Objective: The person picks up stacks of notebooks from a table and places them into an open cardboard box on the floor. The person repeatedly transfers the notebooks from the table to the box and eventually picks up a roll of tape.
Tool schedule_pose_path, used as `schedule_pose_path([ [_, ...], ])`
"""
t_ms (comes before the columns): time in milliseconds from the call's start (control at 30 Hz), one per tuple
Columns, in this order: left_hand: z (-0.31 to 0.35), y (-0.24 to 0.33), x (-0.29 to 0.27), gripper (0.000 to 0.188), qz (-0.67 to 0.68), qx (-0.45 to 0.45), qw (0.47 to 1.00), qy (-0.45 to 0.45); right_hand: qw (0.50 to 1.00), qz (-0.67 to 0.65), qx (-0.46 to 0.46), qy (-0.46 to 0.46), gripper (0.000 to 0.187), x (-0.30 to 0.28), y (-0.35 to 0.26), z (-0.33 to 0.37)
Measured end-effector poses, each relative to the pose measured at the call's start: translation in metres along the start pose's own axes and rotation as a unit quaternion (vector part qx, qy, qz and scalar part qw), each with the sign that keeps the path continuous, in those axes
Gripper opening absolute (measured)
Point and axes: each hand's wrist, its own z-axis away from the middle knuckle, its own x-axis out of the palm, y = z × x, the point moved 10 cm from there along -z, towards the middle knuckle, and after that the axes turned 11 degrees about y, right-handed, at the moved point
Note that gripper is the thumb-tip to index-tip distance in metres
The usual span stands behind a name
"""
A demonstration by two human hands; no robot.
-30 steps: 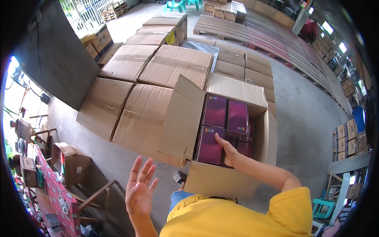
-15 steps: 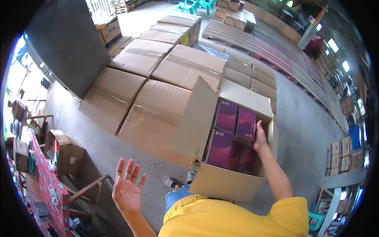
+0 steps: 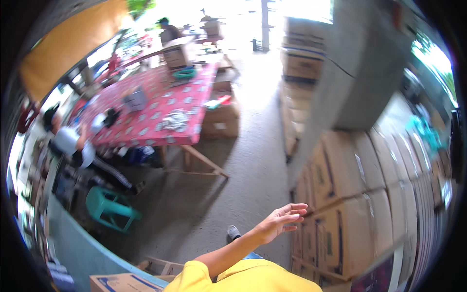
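Observation:
My left hand (image 3: 282, 219) is held out over the concrete floor, fingers apart and pointing right, holding nothing. It hovers just short of a row of closed cardboard boxes (image 3: 350, 194) stacked at the right. My yellow sleeve (image 3: 194, 272) enters from the lower edge. A sliver of purple packages (image 3: 377, 280) shows at the bottom right. My right hand is out of the picture. My shoe (image 3: 233, 232) shows on the floor below the arm.
A table with a red patterned cloth (image 3: 160, 107) stands at the upper left, a cardboard box (image 3: 221, 117) beside it. A person (image 3: 73, 146) sits at the left near a teal stool (image 3: 109, 209). A grey pillar (image 3: 360, 73) rises at the right.
The view has swung left, away from the open box of purple packages toward the table. My right hand has left the picture. My left hand stays open.

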Motion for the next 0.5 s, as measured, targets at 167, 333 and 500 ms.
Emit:
schedule_pose_path([
  [167,0.053,0.109,-0.159,0.057,0.038,0.100,0.987,0.123,0.954,-0.242,-0.130,-0.119,0.042,0.175,-0.165,0.227],
  [333,0.138,0.215,-0.299,0.051,0.071,0.261,0.931,0.245,0.686,-0.165,-0.229,-0.670,0.053,0.343,-0.288,0.596],
  [500,0.213,0.253,-0.428,0.049,0.170,0.342,0.852,0.358,0.166,-0.008,-0.472,-0.866,0.086,0.312,-0.285,0.912],
])
